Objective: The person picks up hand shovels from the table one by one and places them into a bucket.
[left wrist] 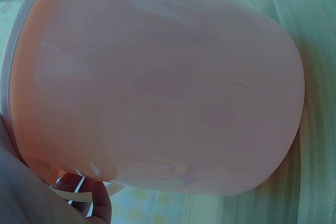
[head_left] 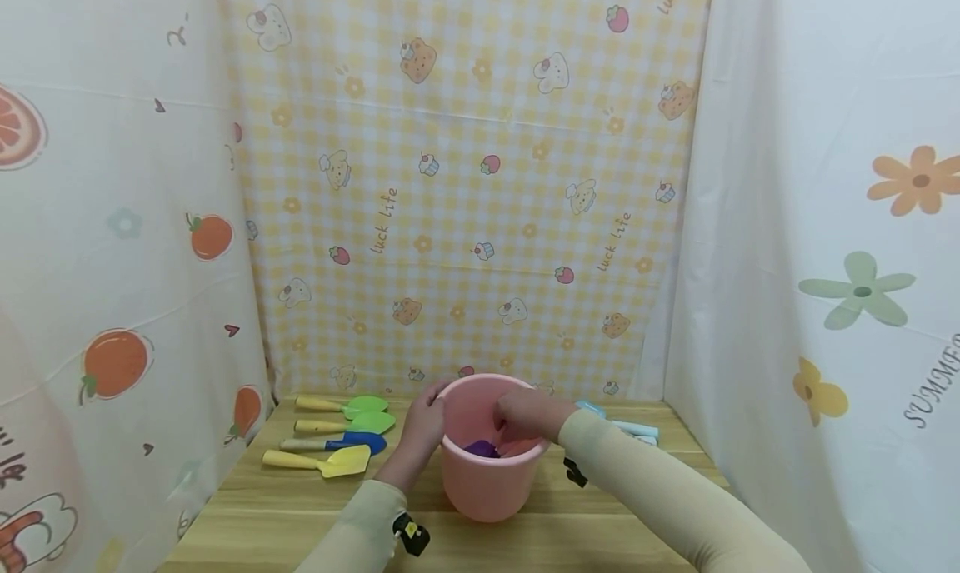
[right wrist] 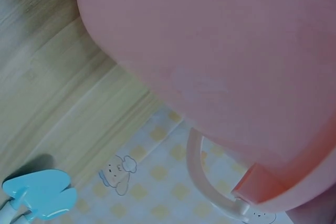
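Observation:
A pink bucket (head_left: 487, 488) stands upright on the wooden table in the head view. At its left side my left hand (head_left: 424, 423) grips the rim; in the left wrist view the fingers (left wrist: 101, 203) curl beside the bucket's pale handle (left wrist: 79, 196). My right hand (head_left: 525, 413) reaches over the right rim into the bucket, fingers pointing down. Whether it holds anything is hidden. Inside lie a purple thing (head_left: 482, 448) and a reddish one, only partly visible. The right wrist view shows mostly the bucket's wall (right wrist: 210, 61), not the hand.
Left of the bucket lie small garden trowels: green-bladed ones (head_left: 365, 406), a blue one (head_left: 367, 442) and a yellow one (head_left: 347, 461). Light-blue tools (right wrist: 39, 192) with pale handles lie to the right. Printed curtains (head_left: 465, 223) surround the table at the back and sides.

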The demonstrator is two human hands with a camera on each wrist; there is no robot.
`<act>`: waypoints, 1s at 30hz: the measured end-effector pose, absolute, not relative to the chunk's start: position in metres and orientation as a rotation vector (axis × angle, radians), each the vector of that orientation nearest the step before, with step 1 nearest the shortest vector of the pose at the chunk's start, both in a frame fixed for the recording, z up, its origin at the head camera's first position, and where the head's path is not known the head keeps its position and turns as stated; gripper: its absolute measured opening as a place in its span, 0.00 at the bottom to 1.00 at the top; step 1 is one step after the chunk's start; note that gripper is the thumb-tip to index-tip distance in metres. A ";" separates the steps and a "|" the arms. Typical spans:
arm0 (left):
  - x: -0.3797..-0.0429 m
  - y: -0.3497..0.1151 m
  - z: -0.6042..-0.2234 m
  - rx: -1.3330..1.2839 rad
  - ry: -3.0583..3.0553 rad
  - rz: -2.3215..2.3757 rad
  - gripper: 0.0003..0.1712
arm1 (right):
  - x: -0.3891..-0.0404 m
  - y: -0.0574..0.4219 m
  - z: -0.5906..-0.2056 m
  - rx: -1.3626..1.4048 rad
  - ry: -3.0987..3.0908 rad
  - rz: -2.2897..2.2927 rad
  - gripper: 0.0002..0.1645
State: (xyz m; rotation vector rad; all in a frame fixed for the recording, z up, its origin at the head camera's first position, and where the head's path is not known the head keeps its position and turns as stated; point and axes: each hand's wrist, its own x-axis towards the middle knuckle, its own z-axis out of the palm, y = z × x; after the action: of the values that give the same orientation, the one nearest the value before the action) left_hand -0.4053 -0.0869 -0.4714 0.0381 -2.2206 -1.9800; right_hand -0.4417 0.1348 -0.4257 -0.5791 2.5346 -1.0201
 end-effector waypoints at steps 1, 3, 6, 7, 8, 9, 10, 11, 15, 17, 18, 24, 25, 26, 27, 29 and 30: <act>-0.405 -0.087 -0.472 0.041 -2.226 -1.975 0.27 | -0.441 0.135 -0.425 -0.527 2.477 -1.107 0.15; -0.406 -0.087 -0.472 0.047 -2.236 -1.966 0.27 | -0.439 0.134 -0.425 -0.485 2.392 -1.203 0.14; -0.406 -0.087 -0.472 0.056 -2.246 -1.958 0.27 | -0.438 0.134 -0.424 -0.434 2.308 -1.298 0.13; -0.406 -0.087 -0.472 0.058 -2.246 -1.957 0.27 | -0.438 0.134 -0.423 -0.446 2.322 -1.282 0.13; -0.406 -0.087 -0.472 0.059 -2.244 -1.956 0.27 | -0.438 0.134 -0.423 -0.452 2.327 -1.273 0.13; -0.406 -0.087 -0.472 0.060 -2.243 -1.955 0.27 | -0.438 0.133 -0.423 -0.468 2.345 -1.252 0.13; -0.406 -0.087 -0.472 0.060 -2.242 -1.952 0.27 | -0.438 0.133 -0.424 -0.473 2.356 -1.243 0.14; -0.406 -0.086 -0.472 0.061 -2.241 -1.951 0.27 | -0.438 0.133 -0.424 -0.486 2.377 -1.221 0.14; -0.407 -0.086 -0.472 0.062 -2.241 -1.944 0.26 | -0.438 0.133 -0.424 -0.464 2.370 -1.237 0.17; -0.407 -0.086 -0.472 0.066 -2.242 -1.943 0.26 | -0.437 0.133 -0.424 -0.442 2.347 -1.259 0.17; -0.407 -0.086 -0.472 0.067 -2.242 -1.942 0.26 | -0.437 0.133 -0.424 -0.422 2.318 -1.288 0.18; -0.407 -0.086 -0.473 0.063 -2.233 -1.946 0.26 | -0.436 0.133 -0.423 -0.407 2.280 -1.300 0.20; -0.406 -0.086 -0.473 0.063 -2.231 -1.946 0.26 | -0.436 0.132 -0.423 -0.410 2.284 -1.298 0.20; -0.406 -0.086 -0.473 0.065 -2.230 -1.945 0.26 | -0.436 0.132 -0.423 -0.415 2.287 -1.296 0.20; -0.406 -0.086 -0.473 0.065 -2.229 -1.945 0.26 | -0.436 0.132 -0.423 -0.419 2.289 -1.295 0.20; -0.407 -0.086 -0.473 0.068 -2.227 -1.947 0.26 | -0.436 0.131 -0.424 -0.427 2.301 -1.289 0.19; -0.407 -0.086 -0.473 0.068 -2.227 -1.946 0.26 | -0.436 0.131 -0.424 -0.428 2.309 -1.286 0.19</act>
State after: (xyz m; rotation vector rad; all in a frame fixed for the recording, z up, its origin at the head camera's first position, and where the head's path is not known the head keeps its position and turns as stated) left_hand -0.4066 -0.0856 -0.4725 0.0682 -2.2269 -1.9464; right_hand -0.4363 0.1310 -0.4240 -0.4284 2.3086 -1.2859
